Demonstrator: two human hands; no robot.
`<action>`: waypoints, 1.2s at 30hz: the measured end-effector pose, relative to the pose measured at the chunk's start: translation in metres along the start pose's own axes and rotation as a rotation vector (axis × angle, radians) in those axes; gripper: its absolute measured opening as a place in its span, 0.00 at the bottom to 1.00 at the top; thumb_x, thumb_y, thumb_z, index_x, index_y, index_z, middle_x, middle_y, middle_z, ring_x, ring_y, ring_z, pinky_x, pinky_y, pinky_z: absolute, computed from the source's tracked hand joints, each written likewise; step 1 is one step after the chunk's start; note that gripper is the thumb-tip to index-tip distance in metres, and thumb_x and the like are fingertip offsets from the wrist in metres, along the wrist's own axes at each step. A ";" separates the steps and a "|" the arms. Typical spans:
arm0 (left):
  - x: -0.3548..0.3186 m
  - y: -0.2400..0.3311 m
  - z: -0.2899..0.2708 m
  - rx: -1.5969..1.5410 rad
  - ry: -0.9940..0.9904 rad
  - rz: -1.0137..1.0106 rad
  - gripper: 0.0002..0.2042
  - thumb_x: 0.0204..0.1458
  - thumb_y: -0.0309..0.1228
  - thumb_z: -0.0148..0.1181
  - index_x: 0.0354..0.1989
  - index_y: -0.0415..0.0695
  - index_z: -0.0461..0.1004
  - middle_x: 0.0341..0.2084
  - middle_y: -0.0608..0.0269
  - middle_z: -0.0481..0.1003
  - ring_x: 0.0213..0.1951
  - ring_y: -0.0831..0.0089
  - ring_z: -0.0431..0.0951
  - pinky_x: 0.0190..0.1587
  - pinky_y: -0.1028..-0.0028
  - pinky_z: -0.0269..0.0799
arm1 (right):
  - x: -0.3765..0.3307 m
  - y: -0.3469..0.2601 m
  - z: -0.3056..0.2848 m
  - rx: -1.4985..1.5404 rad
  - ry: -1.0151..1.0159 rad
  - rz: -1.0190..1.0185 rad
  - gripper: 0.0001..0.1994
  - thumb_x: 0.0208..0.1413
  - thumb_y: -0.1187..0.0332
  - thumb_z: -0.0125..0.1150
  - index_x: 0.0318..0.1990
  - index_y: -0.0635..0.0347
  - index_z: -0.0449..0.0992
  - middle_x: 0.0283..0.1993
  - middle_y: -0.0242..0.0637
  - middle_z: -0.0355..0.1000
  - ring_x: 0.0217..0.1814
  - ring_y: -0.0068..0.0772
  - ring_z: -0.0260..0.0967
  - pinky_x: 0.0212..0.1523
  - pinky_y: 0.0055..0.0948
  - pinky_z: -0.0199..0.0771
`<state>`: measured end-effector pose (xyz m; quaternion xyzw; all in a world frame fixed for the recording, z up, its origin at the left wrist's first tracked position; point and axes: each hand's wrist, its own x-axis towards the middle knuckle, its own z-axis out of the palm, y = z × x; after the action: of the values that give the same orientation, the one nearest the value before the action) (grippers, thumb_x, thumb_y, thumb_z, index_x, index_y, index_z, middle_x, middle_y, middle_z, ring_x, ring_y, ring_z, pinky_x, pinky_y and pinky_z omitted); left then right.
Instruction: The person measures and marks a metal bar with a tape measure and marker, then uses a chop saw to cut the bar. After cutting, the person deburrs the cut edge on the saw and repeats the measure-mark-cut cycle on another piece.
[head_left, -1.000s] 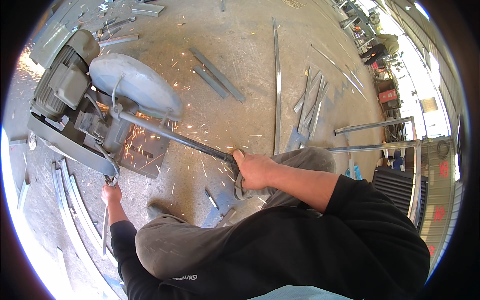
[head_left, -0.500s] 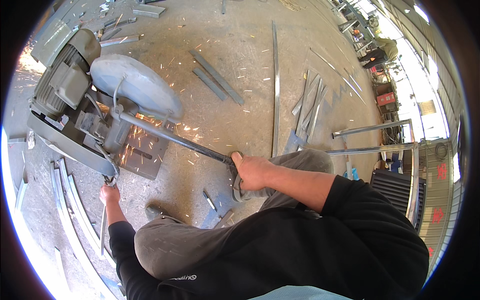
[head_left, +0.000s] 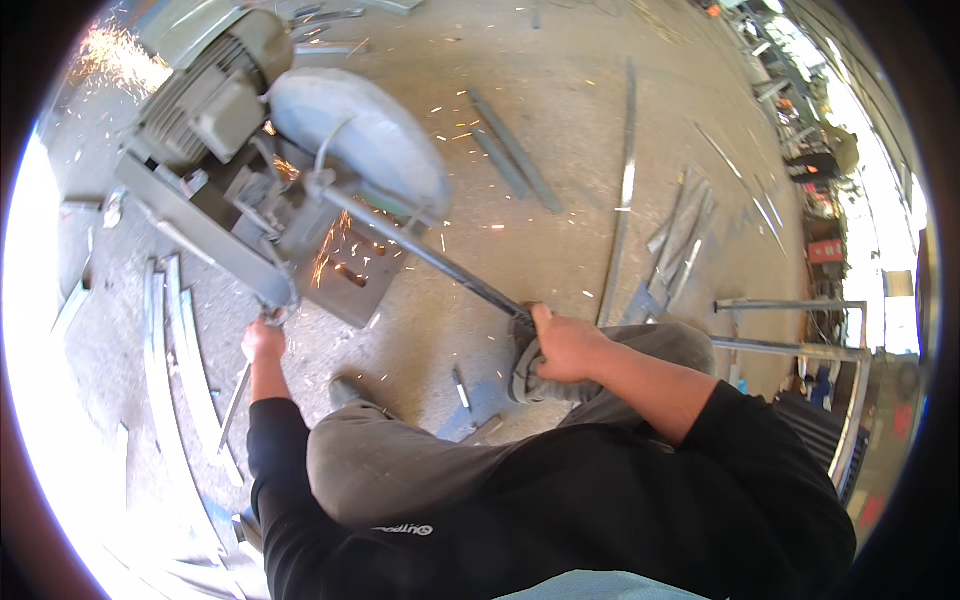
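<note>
A grey cut-off saw stands on the floor at the left, with its motor behind a round pale blade guard. My right hand is closed round the dark end of the saw's long handle, above my right knee. Orange sparks fly beside the slotted base plate. Low at the saw's near corner, my left hand is closed on a thin metal bar that slants down below it. Part of that bar is hidden by the fingers and the saw. The blade sits mostly inside the guard.
Long metal strips lie left of my left arm. Two flat bars, a long bar and a pile of cut pieces are on the floor ahead. A marker lies between my feet. At right stands a metal frame.
The view has shifted, so the saw and both hands appear farther right. Fewer sparks scatter over the floor, while a bright spray shows at the far left. Both hands keep their holds.
</note>
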<state>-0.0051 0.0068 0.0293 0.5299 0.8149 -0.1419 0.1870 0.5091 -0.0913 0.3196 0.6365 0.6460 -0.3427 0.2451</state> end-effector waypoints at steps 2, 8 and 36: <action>-0.003 0.002 -0.006 -0.030 -0.034 -0.017 0.22 0.57 0.36 0.55 0.61 0.53 0.77 0.55 0.51 0.81 0.58 0.53 0.81 0.62 0.58 0.75 | 0.002 0.000 0.000 -0.015 -0.027 0.003 0.37 0.48 0.63 0.72 0.60 0.69 0.58 0.50 0.65 0.75 0.52 0.66 0.77 0.51 0.54 0.79; -0.008 0.007 -0.017 -0.061 -0.076 -0.021 0.20 0.58 0.36 0.55 0.59 0.53 0.78 0.52 0.51 0.82 0.57 0.53 0.82 0.60 0.58 0.76 | 0.006 0.002 0.004 -0.046 -0.014 0.000 0.38 0.47 0.63 0.72 0.61 0.70 0.56 0.50 0.65 0.76 0.52 0.65 0.77 0.52 0.54 0.78; -0.009 0.006 -0.018 -0.071 -0.056 0.036 0.16 0.60 0.38 0.56 0.54 0.48 0.78 0.51 0.49 0.82 0.57 0.52 0.81 0.59 0.56 0.77 | 0.022 0.010 0.014 -0.058 -0.100 0.014 0.48 0.44 0.58 0.74 0.66 0.74 0.50 0.50 0.69 0.75 0.52 0.68 0.77 0.54 0.54 0.79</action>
<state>0.0012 0.0094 0.0491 0.5334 0.8042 -0.1243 0.2307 0.5162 -0.0877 0.2926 0.6157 0.6383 -0.3535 0.2976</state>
